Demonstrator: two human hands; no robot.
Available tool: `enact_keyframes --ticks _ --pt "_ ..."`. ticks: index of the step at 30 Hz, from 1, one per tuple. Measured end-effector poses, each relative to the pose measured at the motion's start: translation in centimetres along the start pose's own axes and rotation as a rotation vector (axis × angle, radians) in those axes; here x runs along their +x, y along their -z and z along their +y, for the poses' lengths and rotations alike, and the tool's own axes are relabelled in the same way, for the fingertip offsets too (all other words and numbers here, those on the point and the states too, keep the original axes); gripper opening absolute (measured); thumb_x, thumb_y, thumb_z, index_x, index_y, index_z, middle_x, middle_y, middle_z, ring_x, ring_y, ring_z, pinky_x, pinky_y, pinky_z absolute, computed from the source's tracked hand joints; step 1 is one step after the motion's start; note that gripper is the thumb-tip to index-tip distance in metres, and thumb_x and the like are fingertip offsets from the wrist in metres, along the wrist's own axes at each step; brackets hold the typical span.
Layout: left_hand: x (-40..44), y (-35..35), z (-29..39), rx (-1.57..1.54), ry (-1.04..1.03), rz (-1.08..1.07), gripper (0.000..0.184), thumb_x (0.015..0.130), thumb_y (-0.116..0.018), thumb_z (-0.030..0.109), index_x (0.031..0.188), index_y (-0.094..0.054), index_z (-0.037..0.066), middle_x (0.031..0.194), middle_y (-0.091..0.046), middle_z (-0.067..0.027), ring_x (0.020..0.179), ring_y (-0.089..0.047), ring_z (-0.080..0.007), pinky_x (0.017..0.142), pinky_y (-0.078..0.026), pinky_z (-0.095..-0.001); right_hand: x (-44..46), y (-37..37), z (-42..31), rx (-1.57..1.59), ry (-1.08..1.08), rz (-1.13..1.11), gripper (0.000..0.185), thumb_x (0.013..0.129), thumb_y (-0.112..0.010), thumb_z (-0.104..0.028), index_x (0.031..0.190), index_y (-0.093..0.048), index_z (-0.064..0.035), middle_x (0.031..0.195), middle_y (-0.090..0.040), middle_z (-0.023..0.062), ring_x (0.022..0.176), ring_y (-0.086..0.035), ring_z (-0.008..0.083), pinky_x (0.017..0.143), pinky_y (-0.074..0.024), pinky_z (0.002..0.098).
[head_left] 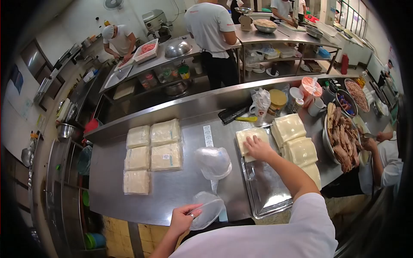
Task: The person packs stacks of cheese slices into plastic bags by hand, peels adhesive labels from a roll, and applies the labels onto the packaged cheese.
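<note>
One long stainless-steel table (109, 182) carries the work, and on its right half lies a shiny rectangular metal tray (263, 187). Judging by how things lie, part of the work is done: five flat, square, cream-coloured packets in clear plastic (166, 156) sit in two columns at the left (one bears a small white label). Left over, it seems, are the overlapping stacks of bare, glossy, pale-yellow square sheets (300, 150) along the tray's right side — no plastic shows around them. Between packets and tray rests a crumpled heap of clear plastic bags (214, 162).

Next in size comes the thin, translucent plastic bag (208, 211) at the table's near edge; the left hand (184, 220) is closed on its rim, fingers and thumb pinched together. No sheets can be made out inside it. Slightly smaller is the square cream stack of sheets (251, 132) at the tray's far left corner — directly beneath the right hand (258, 149), which touches its top with fingers spread apart. That stack lies well apart from the bag, farther from the body and to the right.
</note>
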State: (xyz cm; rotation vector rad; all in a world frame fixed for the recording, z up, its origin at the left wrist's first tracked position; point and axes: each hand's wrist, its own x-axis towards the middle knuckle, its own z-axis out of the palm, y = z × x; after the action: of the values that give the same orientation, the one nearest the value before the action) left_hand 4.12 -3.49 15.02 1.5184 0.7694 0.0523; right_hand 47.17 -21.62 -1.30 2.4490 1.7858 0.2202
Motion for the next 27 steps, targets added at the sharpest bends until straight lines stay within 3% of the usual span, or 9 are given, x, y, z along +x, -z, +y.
enact_keyframes --ticks 2,8,11,12,17,19,23,24,27 --pt "0.4 0.3 -0.7 -0.013 0.014 0.034 0.024 0.090 -0.077 0.007 0.113 -0.076 0.002 0.096 -0.076 -0.0059 0.085 -0.064 -0.0088 0.077 -0.052 -0.0242 -0.5 -0.1 -0.7 -0.202 0.087 0.106 0.052 0.096 -0.050 -0.020 0.144 -0.048 0.0000 0.144 -0.053 0.0238 0.124 -0.057 0.0461 0.095 -0.0526 0.0492" --pt "2.1 0.6 -1.7 0.064 -0.017 0.068 0.025 0.090 -0.077 0.012 0.113 -0.076 0.001 0.096 -0.076 -0.0065 0.085 -0.065 -0.0094 0.077 -0.053 -0.0252 1.2 1.1 -1.2 -0.186 -0.093 0.117 0.054 0.094 -0.054 -0.018 0.145 -0.049 -0.0022 0.143 -0.054 0.0237 0.118 -0.060 0.0455 0.091 -0.0543 0.0487" --pt "2.8 0.5 -0.9 0.102 -0.027 0.060 0.026 0.090 -0.077 0.013 0.113 -0.076 0.001 0.095 -0.076 -0.0060 0.084 -0.065 -0.0092 0.077 -0.053 -0.0253 2.8 0.5 0.5 0.141 -0.258 -0.073 0.056 0.091 -0.058 -0.018 0.144 -0.049 -0.0030 0.145 -0.052 0.0238 0.115 -0.062 0.0471 0.088 -0.0558 0.0507" --pt "2.9 0.6 -1.0 0.103 -0.031 0.051 0.026 0.090 -0.077 0.014 0.113 -0.076 0.001 0.094 -0.075 -0.0058 0.084 -0.065 -0.0091 0.077 -0.052 -0.0252 3.4 1.6 1.1 0.275 -0.335 -0.057 0.046 0.086 -0.062 -0.013 0.130 -0.061 -0.0015 0.131 -0.062 0.0250 0.106 -0.067 0.0433 0.082 -0.0579 0.0467" --pt "3.2 2.4 -2.1 0.154 -0.059 0.059 0.026 0.091 -0.076 0.014 0.113 -0.076 0.001 0.094 -0.075 -0.0049 0.083 -0.064 -0.0084 0.076 -0.052 -0.0245 4.4 1.1 9.5 0.848 -0.679 0.174 0.024 0.084 -0.060 -0.002 0.102 -0.075 -0.0007 0.087 -0.074 0.0161 0.086 -0.071 0.0209 0.079 -0.0556 0.0358" --pt "3.2 3.1 -1.8 0.123 -0.087 0.054 0.025 0.092 -0.075 0.014 0.113 -0.076 0.001 0.094 -0.075 -0.0045 0.083 -0.063 -0.0080 0.076 -0.051 -0.0242 2.7 4.0 11.4 1.278 -0.826 0.248 0.026 0.083 -0.062 0.001 0.107 -0.072 0.0007 0.095 -0.075 0.0123 0.091 -0.069 0.0160 0.081 -0.0554 0.0339" --pt "3.7 5.5 -2.4 0.137 -0.102 0.073 0.025 0.092 -0.075 0.014 0.113 -0.075 0.000 0.096 -0.075 -0.0036 0.084 -0.063 -0.0077 0.077 -0.051 -0.0244 -2.4 11.6 10.0 1.951 -0.679 0.653 0.029 0.083 -0.061 0.005 0.112 -0.066 0.0051 0.106 -0.073 0.0097 0.091 -0.072 0.0242 0.084 -0.0577 0.0374" --pt "3.9 6.2 -2.3 0.130 -0.087 0.062 0.025 0.093 -0.074 0.014 0.113 -0.076 -0.001 0.097 -0.075 -0.0031 0.084 -0.063 -0.0082 0.077 -0.051 -0.0253 -3.8 13.4 8.7 1.987 -0.666 0.690 0.038 0.084 -0.065 -0.002 0.122 -0.063 0.0034 0.112 -0.071 0.0122 0.101 -0.071 0.0276 0.094 -0.0564 0.0423" --pt "5.3 7.9 -2.5 0.091 -0.159 0.062 0.025 0.093 -0.074 0.015 0.113 -0.075 -0.001 0.096 -0.074 -0.0027 0.085 -0.062 -0.0081 0.077 -0.051 -0.0257 -6.7 16.7 2.7 2.486 -0.626 0.844 0.051 0.084 -0.067 -0.009 0.132 -0.056 0.0026 0.121 -0.068 0.0168 0.111 -0.068 0.0317 0.100 -0.0535 0.0473"
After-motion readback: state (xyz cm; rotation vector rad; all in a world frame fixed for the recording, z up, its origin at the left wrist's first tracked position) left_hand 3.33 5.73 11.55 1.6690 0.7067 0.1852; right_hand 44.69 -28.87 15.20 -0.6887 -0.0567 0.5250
